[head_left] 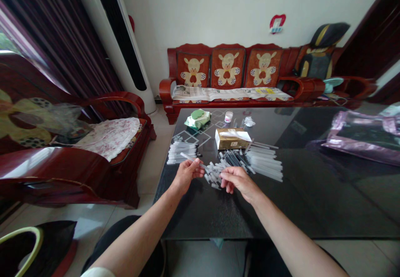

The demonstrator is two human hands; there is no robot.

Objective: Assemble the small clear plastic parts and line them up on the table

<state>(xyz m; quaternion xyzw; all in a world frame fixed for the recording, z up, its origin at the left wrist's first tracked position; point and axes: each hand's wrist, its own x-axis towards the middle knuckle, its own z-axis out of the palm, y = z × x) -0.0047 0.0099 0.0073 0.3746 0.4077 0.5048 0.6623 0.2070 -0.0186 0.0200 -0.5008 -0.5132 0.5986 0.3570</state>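
My left hand (189,173) is closed round a slim whitish pen barrel (186,156) that points up and to the left. My right hand (235,179) has thumb and fingers pinched together at the right edge of a loose heap of small translucent pen caps (213,172); whatever it grips is too small to make out. Just beyond it lie dark thin refills (233,157). To their right is a stack of frosted pen tubes (264,162). Left of my left hand, several white pens (181,152) with dark ends lie side by side.
On the dark glossy table (300,210) stand a tissue box (233,139), a green wipes pack (198,119), a small white jar (228,116) and a crumpled tissue (249,121). A purple plastic bag (350,141) lies at right. A wooden armchair (125,185) stands left, a sofa (225,72) behind.
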